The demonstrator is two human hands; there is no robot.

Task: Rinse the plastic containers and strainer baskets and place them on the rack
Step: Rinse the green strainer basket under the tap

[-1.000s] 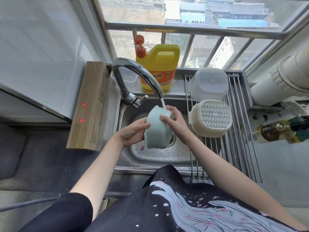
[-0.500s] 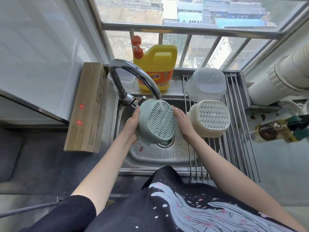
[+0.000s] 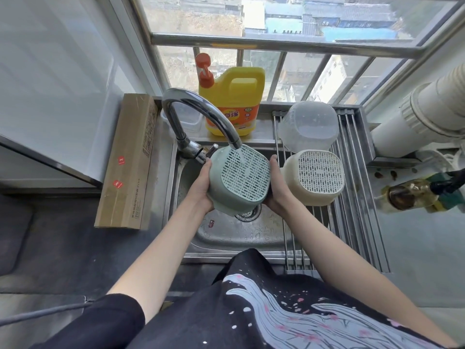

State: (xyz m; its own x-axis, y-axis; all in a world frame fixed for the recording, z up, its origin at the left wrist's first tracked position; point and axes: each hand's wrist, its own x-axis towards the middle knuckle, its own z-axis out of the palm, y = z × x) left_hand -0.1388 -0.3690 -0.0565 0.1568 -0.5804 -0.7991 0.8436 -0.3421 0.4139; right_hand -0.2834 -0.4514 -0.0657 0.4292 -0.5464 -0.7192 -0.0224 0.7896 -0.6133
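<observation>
The green basket (image 3: pixel 241 181) was on its side a second ago — now its holey bottom faces up, right under the tap (image 3: pixel 201 114), and water runs onto it. So the rinse is almost done, I think. The left hand (image 3: pixel 201 190) and right hand (image 3: pixel 276 190) press its two sides over the sink (image 3: pixel 226 238). It looks clean, wet.

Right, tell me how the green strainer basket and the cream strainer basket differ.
The green strainer basket is held over the sink by the left hand and right hand; the cream strainer basket rests on the rack, untouched. Water from the faucet runs onto the green one; the cream one gets none. They differ in colour, pale green against cream. Both are turned with their slotted bottoms toward the camera and have similar rounded-square shapes.
</observation>
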